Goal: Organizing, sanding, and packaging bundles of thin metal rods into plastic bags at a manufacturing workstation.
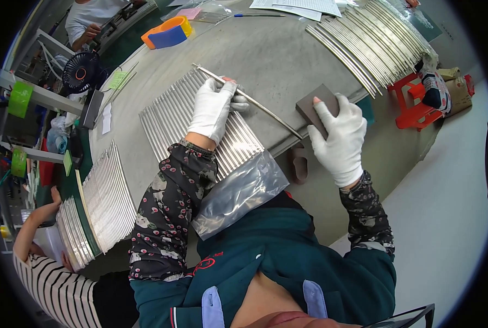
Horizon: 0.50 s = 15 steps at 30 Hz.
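Observation:
My left hand (pixel 211 109), in a white glove with bare fingertips, is closed on a thin metal rod (pixel 265 112). The rod slants from the far left down to the table's near edge. Beneath that hand lies a row of similar rods (pixel 164 115), side by side, with a clear plastic bag (pixel 244 191) over their near ends. Over to the right, my right hand (pixel 339 139), also gloved, grips a grey-brown sanding block (pixel 315 112) between thumb and fingers. The block is beside the rod's near end, apart from it.
More rods (pixel 372 44) lie in a wide row at the far right, others (pixel 110 197) at the left. A tape roll (pixel 167 33), a pen (pixel 259 15) and papers (pixel 304 6) are at the back. Red stools (pixel 416 104) stand right. Co-workers (pixel 58 273) are at left and far left.

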Each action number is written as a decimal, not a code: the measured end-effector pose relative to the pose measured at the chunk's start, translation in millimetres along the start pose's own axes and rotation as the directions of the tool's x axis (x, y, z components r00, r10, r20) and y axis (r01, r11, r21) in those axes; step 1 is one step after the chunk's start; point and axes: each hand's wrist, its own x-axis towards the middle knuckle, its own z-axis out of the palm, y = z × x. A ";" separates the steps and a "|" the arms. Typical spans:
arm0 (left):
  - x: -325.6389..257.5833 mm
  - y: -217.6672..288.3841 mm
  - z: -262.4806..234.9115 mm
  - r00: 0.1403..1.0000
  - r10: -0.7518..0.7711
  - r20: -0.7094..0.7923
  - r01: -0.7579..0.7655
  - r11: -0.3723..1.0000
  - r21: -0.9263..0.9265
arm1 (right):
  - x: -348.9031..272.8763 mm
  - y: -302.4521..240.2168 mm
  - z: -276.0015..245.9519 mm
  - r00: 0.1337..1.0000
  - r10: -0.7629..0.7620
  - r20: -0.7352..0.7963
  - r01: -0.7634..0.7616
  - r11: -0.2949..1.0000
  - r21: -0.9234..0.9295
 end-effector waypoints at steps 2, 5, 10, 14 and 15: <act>2.8 -0.2 0.4 1.000 0.005 -0.005 -0.005 1.000 0.012 | -7.9 -11.4 -8.0 0.990 -0.130 -0.047 0.135 0.982 0.133; -2.3 -0.9 0.5 1.000 -0.002 0.008 0.002 1.000 0.019 | -14.0 -14.8 -1.8 0.980 -0.196 -0.024 0.197 0.963 0.185; 0.6 -0.8 1.9 1.000 0.010 -0.001 -0.010 1.000 0.025 | -15.5 -12.6 -16.1 0.974 -0.224 0.033 0.211 0.951 0.225; -1.5 -1.4 -1.7 1.000 0.000 -0.001 0.000 1.000 -0.006 | -9.8 12.8 -3.5 1.000 -0.024 0.018 0.023 0.999 0.024; 0.6 -4.0 -2.3 1.000 0.009 -0.004 -0.009 1.000 0.015 | -11.9 8.8 -6.4 0.997 -0.059 -0.053 0.060 0.998 0.021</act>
